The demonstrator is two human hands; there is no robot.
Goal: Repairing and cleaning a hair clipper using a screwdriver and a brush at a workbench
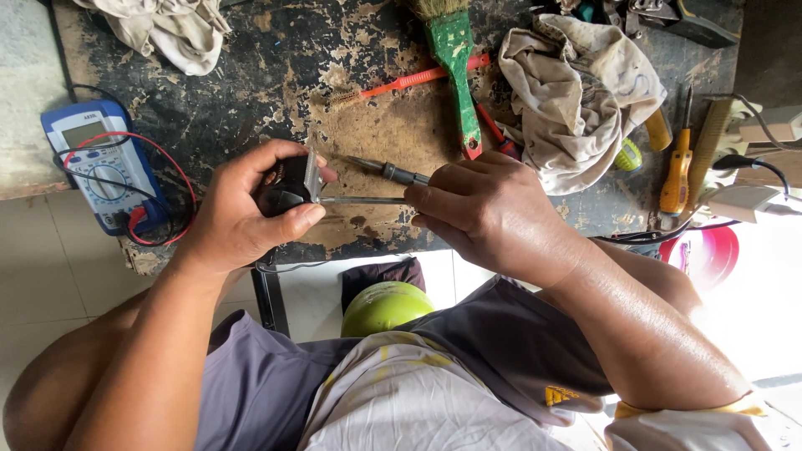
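Observation:
My left hand [242, 209] grips a small black part with a metal plate [292, 185] over the near edge of a worn dark workbench [276, 67]. My right hand [484, 209] holds a thin screwdriver [359, 200] whose shaft points left into that black part. A second tool with a dark handle and a metal tip [388, 171] lies on the bench just beyond the hands.
A blue multimeter [104, 167] with red and black leads sits at the bench's left end. A green-handled brush [454, 58], an orange brush [409, 81], crumpled rags [576, 92], an orange screwdriver [675, 171] and white plugs [743, 200] lie behind. A green round object [384, 305] rests below.

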